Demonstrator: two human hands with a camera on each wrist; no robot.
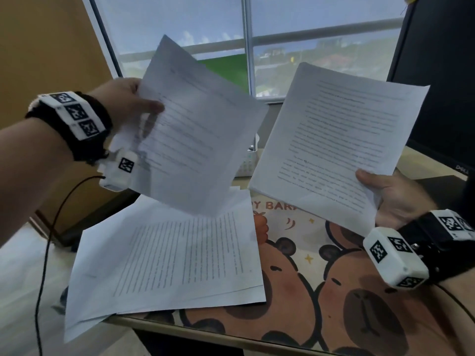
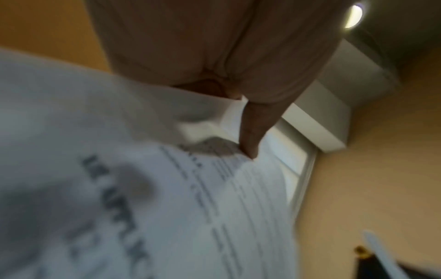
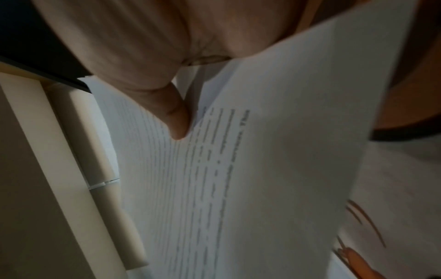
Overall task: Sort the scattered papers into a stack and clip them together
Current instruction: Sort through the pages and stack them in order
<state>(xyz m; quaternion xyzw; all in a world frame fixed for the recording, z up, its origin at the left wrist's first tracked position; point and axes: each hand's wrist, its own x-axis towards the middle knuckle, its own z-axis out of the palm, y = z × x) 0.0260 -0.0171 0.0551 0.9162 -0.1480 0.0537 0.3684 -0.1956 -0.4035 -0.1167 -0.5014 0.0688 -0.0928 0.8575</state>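
My left hand pinches the edge of a printed sheet raised in the air; the left wrist view shows the thumb pressed on that sheet. At the right, my right hand holds a thin stack of printed pages by its lower corner, thumb on top. The right wrist view shows the thumb on those pages. Several more printed sheets lie fanned on the desk's left corner, overhanging its edge. No clip is visible.
The desk carries a capybara-printed mat. A dark monitor stands at the right. A small white box sits behind the held sheet. A window lies ahead and the floor drops away at the left.
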